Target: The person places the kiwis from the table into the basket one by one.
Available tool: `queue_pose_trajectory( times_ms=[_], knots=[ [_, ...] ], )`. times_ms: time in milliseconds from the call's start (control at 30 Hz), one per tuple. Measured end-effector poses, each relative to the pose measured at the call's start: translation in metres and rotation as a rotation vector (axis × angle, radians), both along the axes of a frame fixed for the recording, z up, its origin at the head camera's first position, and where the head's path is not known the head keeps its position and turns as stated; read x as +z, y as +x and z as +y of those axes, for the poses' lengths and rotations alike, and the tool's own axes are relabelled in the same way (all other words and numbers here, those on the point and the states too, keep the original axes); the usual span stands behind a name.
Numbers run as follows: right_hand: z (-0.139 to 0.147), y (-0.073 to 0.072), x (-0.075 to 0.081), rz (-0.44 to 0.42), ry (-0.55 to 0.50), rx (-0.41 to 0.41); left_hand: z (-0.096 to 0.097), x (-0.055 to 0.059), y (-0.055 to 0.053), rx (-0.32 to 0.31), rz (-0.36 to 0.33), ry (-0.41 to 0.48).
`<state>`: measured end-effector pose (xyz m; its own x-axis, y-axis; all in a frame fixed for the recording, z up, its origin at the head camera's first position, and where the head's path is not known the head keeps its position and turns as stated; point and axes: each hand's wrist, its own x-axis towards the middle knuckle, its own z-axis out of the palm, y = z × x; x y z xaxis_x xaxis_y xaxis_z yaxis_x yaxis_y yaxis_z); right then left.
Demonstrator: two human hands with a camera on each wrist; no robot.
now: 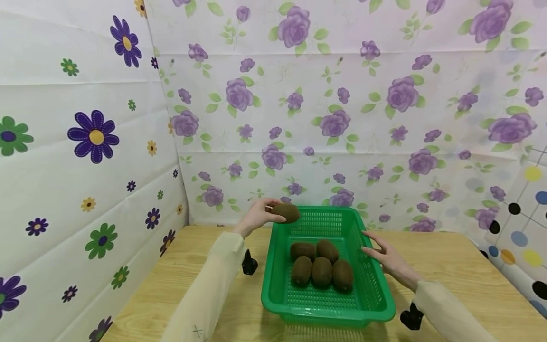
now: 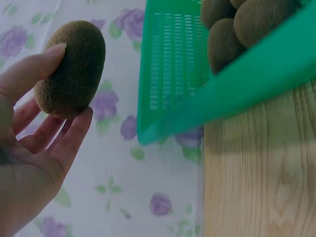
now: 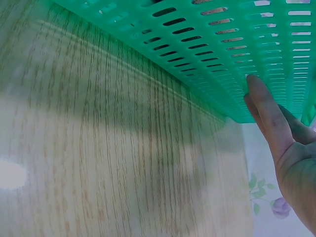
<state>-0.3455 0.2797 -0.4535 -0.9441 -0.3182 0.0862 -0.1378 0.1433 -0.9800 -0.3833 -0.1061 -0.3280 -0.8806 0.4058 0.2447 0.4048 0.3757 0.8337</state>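
My left hand [image 1: 261, 214] holds a brown, fuzzy kiwi [image 1: 287, 213] over the back left corner of a green plastic basket [image 1: 273, 289]. In the left wrist view, the thumb [image 2: 52, 57] lies on one side of that kiwi [image 2: 74, 69] and the fingertips support its lower end. Several more kiwis [image 1: 322, 272] lie together on the basket floor. At the right side of the basket, my right hand [image 1: 386, 256] holds the rim. Its fingers [image 3: 269, 111] lie against the slotted outer wall in the right wrist view.
The basket stands on a light wood-grain table [image 1: 431, 256]. Behind it hangs a white cloth [image 1: 367, 114] with purple flowers, and another flowered cloth [image 1: 55, 190] covers the left side. A small black object shows beside each wrist.
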Motion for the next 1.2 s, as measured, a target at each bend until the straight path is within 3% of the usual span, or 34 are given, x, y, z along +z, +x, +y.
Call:
queue_pose_trajectory(
  times_ms=[167, 367, 733, 1000, 1200],
  knots=[
    [0.000, 0.001, 0.000, -0.009, -0.019, -0.009, 0.024, -0.008, -0.006, -0.016, 0.035, -0.051],
    [-0.001, 0.002, 0.000, -0.027, -0.030, -0.001, 0.037, -0.019, -0.009, 0.000, 0.024, -0.072],
    [0.001, 0.001, 0.000, -0.017, -0.031, 0.011, 0.064, -0.031, -0.012, 0.148, 0.065, -0.150],
    [0.000, 0.000, 0.001, -0.009, -0.023, -0.001, 0.078, -0.042, -0.013, 0.164, 0.003, -0.145],
    [0.000, 0.002, 0.002, -0.009, -0.003, -0.007, 0.083, -0.052, -0.015, 0.220, 0.067, -0.132]
  ],
)
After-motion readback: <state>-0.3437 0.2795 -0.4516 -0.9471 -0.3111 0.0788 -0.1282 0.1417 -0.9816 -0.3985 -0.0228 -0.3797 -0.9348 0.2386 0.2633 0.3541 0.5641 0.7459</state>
